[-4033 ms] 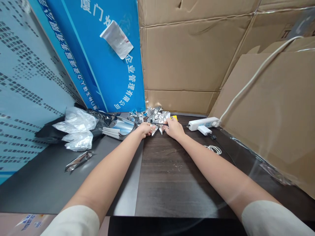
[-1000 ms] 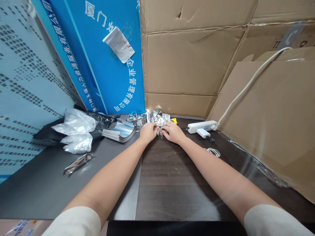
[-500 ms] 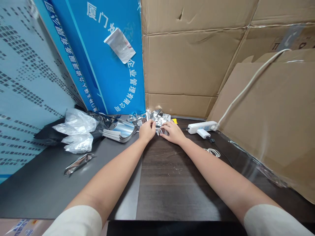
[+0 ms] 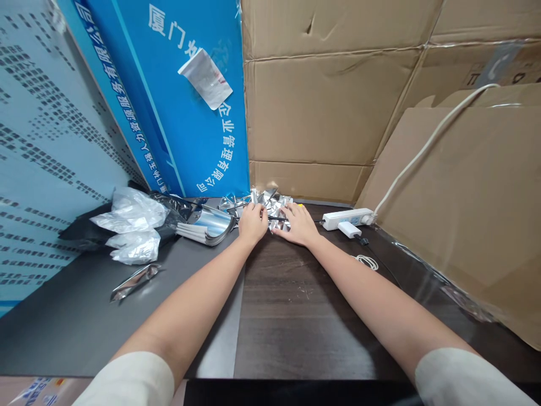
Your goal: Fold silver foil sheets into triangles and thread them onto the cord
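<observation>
At the back of the table lies a heap of crumpled silver foil packets [image 4: 270, 197]. My left hand [image 4: 252, 223] is at its front left edge, fingers curled inward; what they hold, if anything, is hidden. My right hand [image 4: 301, 225] reaches over the right side of the foil with its fingers spread and bent, touching the pieces. A thin black cable [image 4: 276, 219] runs between the two hands. Close to my left hand sits a stack of curved silver pouches [image 4: 214, 223]. A small yellow piece [image 4: 301, 205] shows just behind my right fingers.
On the right are a white power strip [image 4: 347, 217] with a plugged-in adapter [image 4: 350, 229] and a coiled white cable [image 4: 367, 261]. Clear plastic bags [image 4: 134, 223] and a single silver pouch [image 4: 135, 282] lie left. Cardboard [image 4: 321, 113] and a blue panel [image 4: 198, 135] stand behind.
My right hand has shifted slightly, its fingers now more spread and farther forward over the foil, covering most of the yellow piece. My left hand has barely moved.
</observation>
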`<action>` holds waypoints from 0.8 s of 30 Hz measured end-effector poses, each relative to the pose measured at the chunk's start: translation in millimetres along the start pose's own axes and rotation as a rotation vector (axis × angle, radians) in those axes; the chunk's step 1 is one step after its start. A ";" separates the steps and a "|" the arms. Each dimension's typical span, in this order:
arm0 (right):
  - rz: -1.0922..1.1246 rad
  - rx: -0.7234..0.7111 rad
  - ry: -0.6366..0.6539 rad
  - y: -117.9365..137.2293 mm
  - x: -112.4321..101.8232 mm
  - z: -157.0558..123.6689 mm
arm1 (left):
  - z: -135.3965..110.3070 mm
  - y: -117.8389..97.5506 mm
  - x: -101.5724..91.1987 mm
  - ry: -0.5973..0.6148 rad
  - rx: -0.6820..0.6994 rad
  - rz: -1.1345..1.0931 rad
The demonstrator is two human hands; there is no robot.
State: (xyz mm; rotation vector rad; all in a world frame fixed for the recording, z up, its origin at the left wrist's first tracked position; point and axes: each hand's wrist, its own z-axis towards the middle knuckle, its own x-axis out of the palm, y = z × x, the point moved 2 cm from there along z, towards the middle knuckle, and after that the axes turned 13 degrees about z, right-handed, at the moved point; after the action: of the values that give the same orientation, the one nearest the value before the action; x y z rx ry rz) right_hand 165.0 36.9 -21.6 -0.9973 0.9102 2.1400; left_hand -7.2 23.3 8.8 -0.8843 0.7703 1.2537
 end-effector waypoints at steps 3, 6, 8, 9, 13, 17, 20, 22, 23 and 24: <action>-0.033 0.045 0.030 -1.1 2.0 4.2 | 14.7 -0.5 -11.3 -0.011 0.040 0.055; -0.057 0.064 0.056 0.2 5.0 7.9 | 41.8 6.1 -17.4 0.028 0.063 0.107; -0.067 0.074 0.059 1.6 6.9 9.4 | 61.9 11.9 -15.8 0.102 0.118 0.140; -0.072 0.077 0.057 2.3 7.7 9.8 | 71.2 14.4 -13.7 0.144 0.147 0.156; -0.086 0.071 0.050 5.0 9.2 10.3 | 101.7 16.5 -2.5 0.263 0.201 0.208; -0.098 0.053 0.043 6.3 9.0 10.1 | 119.7 7.3 12.1 0.376 0.255 0.205; -0.105 0.041 0.036 6.1 9.4 10.1 | 124.1 0.9 25.5 0.436 0.321 0.192; -0.105 0.026 0.033 6.0 9.8 10.2 | 123.4 -0.8 34.4 0.462 0.350 0.179; -0.103 0.019 0.031 6.2 9.9 10.3 | 122.3 -1.0 38.5 0.468 0.361 0.172; -0.101 0.011 0.028 6.4 9.7 10.3 | 120.9 -0.9 42.0 0.470 0.369 0.165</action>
State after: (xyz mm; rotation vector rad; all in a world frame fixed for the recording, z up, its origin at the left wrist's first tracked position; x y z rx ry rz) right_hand 150.9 43.5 -22.4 -1.0476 0.8654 2.0397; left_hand 1.9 149.5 28.4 -0.8285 1.4237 1.0038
